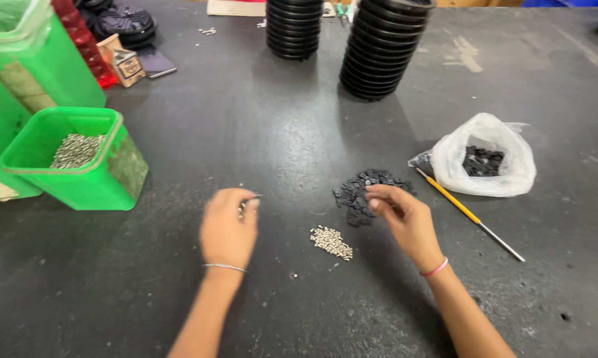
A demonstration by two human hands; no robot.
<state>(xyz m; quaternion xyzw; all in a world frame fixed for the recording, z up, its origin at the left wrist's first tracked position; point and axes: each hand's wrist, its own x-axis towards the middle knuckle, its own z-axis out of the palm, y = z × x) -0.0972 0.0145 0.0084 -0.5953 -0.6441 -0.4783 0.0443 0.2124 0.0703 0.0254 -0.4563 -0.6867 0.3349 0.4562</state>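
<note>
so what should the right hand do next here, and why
Probably pinch one black piece from the pile of small black parts and carry it to the left hand. The right hand rests at that pile's edge with fingers curled, while the left hand holds a small metal piece at its fingertips, apparently ready for joining.

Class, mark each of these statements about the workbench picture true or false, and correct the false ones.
1. The left hand pinches small silvery metal pieces. True.
2. The right hand holds the yellow-handled tool. False: the tool lies on the dark table, apart from that hand.
3. The small green plastic bin holds silvery metal parts. True.
4. The white plastic bag is empty. False: small black pieces show inside it.
5. The right hand's fingertips reach the pile of small black parts. True.
</note>
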